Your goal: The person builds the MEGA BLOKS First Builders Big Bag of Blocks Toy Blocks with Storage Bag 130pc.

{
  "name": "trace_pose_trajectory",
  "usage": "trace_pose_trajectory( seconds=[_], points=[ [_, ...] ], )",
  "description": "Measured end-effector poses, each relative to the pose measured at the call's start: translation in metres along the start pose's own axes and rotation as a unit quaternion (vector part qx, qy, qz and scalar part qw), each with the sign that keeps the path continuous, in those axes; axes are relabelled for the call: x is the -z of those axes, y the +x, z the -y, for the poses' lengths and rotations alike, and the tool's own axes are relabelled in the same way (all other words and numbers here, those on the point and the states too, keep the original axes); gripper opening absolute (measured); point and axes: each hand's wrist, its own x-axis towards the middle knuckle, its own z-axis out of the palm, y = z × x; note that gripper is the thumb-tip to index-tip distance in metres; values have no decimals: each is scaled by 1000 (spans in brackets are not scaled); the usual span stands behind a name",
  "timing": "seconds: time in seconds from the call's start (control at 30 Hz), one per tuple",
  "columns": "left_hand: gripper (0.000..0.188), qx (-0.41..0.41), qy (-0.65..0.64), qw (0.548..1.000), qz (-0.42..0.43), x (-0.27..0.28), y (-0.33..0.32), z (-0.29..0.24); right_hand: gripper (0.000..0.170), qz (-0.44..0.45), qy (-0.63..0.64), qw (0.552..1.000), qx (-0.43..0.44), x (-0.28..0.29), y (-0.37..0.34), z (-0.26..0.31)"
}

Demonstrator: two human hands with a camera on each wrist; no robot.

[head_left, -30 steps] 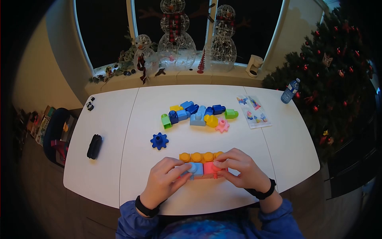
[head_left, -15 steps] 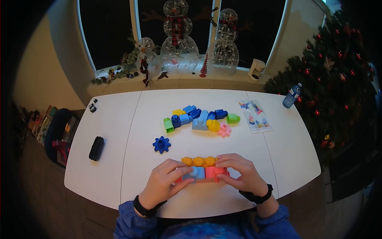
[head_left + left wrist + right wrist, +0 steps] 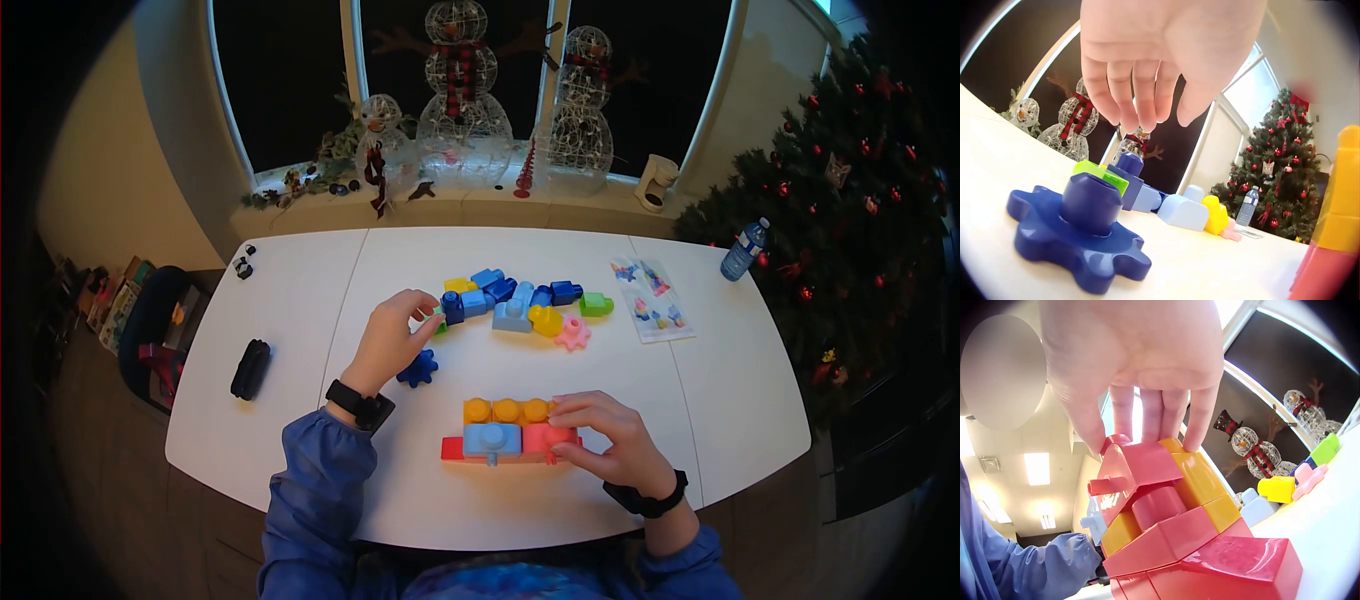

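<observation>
- Right hand point(image 3: 625, 448) of mine bends round the pink block point(image 3: 538, 438), gripping it with thumb and fingers, just beside the light blue block point(image 3: 482, 441).
- Yellow blocks point(image 3: 507, 411) line their far side.
- My dark blue gear point(image 3: 1079, 228) lies flat near my left hand point(image 3: 390, 342), which is loosely bent, holding nothing, near the green block point(image 3: 1099, 175).
- Farther right, a bottle point(image 3: 744, 252) stands near a printed sheet point(image 3: 655, 302).
</observation>
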Motion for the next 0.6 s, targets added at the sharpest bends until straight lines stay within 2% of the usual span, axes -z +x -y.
trace_pose_trajectory(
  seconds=[0.2, 0.3, 0.5, 0.6],
  points=[
    [31, -179, 30, 979, 91, -48, 41, -33, 30, 3, -3, 1000, 17, 0, -1, -8],
    [35, -229, 100, 956, 156, -71, 64, -38, 29, -2, -1, 1000, 18, -1, -2, -8],
    [35, -219, 219, 930, 197, -103, 79, -39, 28, -1, 14, 1000, 23, -1, -2, -10],
    [31, -214, 225, 930, 198, -107, 81, -38, 29, 0, 14, 1000, 28, -1, -2, -12]
  ],
)
